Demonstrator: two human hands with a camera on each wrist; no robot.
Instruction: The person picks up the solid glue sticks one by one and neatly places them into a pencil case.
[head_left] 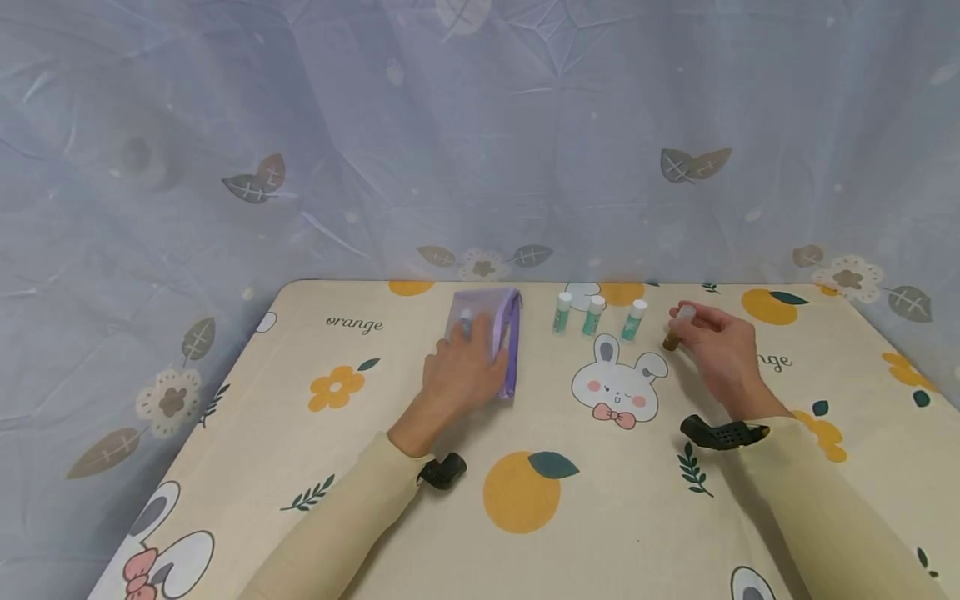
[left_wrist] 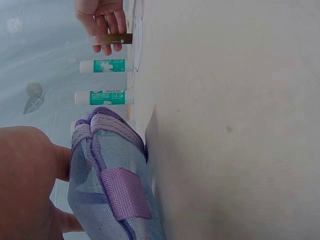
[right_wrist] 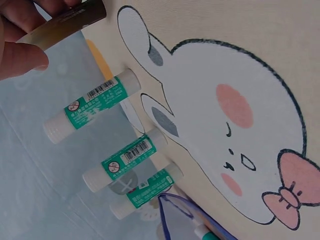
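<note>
My left hand point(head_left: 463, 367) rests on a translucent pouch point(left_wrist: 112, 165) with purple edging, its fingers over the top and the thumb by the purple-edged side. Inside the pouch, a glue stick point(right_wrist: 204, 232) shows through. On the right, my right hand point(head_left: 723, 346) pinches a slim brown tube point(left_wrist: 116, 39) with a pale translucent end, its dark end lowest and close over the tabletop. Between the hands stand three white glue sticks with green labels: a left one point(head_left: 562, 313), a middle one point(head_left: 593, 317) and a right one point(head_left: 633, 320).
A cream cloth point(head_left: 600, 533) printed with oranges, flowers and rabbits covers the table. Behind it hangs a pale grey-blue curtain point(head_left: 480, 133) with leaf prints, close to the table's far edge. A printed rabbit point(head_left: 618, 387) lies just in front of the glue sticks.
</note>
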